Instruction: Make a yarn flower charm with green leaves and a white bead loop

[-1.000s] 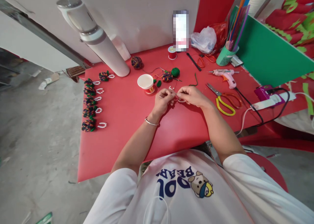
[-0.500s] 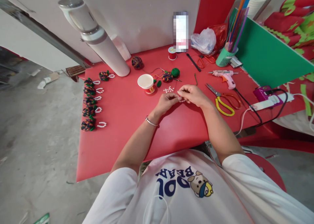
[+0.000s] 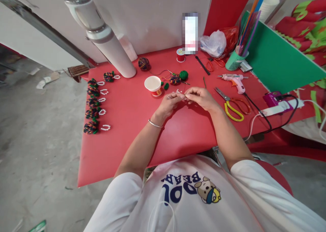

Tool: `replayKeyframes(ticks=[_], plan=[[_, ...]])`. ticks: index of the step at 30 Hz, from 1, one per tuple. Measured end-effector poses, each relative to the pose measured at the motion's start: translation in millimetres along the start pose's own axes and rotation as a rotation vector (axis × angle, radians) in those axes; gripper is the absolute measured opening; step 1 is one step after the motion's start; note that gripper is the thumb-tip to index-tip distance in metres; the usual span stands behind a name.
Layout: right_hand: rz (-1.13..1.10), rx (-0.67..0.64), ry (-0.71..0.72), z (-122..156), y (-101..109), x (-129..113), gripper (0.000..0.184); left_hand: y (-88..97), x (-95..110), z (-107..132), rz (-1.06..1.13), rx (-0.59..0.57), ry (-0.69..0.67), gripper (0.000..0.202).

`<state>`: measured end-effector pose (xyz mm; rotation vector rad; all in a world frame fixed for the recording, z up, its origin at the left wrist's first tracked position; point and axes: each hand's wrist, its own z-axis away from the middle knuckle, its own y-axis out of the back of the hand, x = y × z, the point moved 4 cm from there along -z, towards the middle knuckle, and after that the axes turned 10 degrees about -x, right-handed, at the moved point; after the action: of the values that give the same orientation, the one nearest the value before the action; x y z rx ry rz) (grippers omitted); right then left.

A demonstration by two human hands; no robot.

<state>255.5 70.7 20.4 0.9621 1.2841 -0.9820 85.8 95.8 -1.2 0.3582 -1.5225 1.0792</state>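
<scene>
Nearly fingertip to fingertip over a red tabletop (image 3: 127,147), the left hand (image 3: 170,104) and right hand (image 3: 200,99) pinch narrowly, exact grip too small to tell. White beads (image 3: 184,99) show between and just below the fingers, long axis hidden; loose beads (image 3: 177,91) lie just beyond, nearer the left hand.

- Beads (image 3: 177,91), just beyond the left hand (image 3: 168,105): were white.
- Cup (image 3: 152,85), left of and beyond that hand: was white inside, red and yellow outside.
- Bead loops (image 3: 109,127), well left of it: were white.
- Yarn bundles (image 3: 91,127), farther left: were mottled dark, orange and green.
- Ball (image 3: 183,75), beyond both hands: was green.
- Scissors (image 3: 227,99), beside the right hand (image 3: 202,98): had one yellow, one orange-red handle.
- Tabletop (image 3: 122,142), under both hands: was red.
</scene>
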Motion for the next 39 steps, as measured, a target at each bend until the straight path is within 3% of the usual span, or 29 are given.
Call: replayKeyframes(ticks=[6,15,20,26,29,34,39], plan=[[0.078,0.025,0.003,1.4,-1.4,-7.0,0.026,-1.4,-6.5,-3.0,-0.109,0.059,-0.120,0.041],[-0.010,0.150,-0.033,-2.4,2.0,-4.1,0.056,-1.4,-6.8,-0.1,-0.309,0.089,-0.214,0.032],[-0.050,0.194,0.045,-4.5,5.2,-0.2,0.052,0.3,-2.1,0.7,-0.577,0.150,-0.316,0.019],[-0.086,0.202,-0.008,-3.8,5.2,0.9,0.045,-2.6,-2.3,5.9,-0.911,0.262,-0.444,0.006],[-0.091,0.200,-0.042,-3.6,4.9,1.6,0.041,-2.9,-2.9,7.8,-0.939,0.287,-0.461,0.009],[-0.111,0.079,-0.087,-6.7,0.2,12.0,0.042,-0.8,-0.9,8.9,-0.903,0.331,-0.536,0.014],[-0.099,0.026,-0.087,-7.3,-1.9,16.8,0.044,-0.6,-1.6,8.4,-0.862,0.333,-0.512,0.014]])
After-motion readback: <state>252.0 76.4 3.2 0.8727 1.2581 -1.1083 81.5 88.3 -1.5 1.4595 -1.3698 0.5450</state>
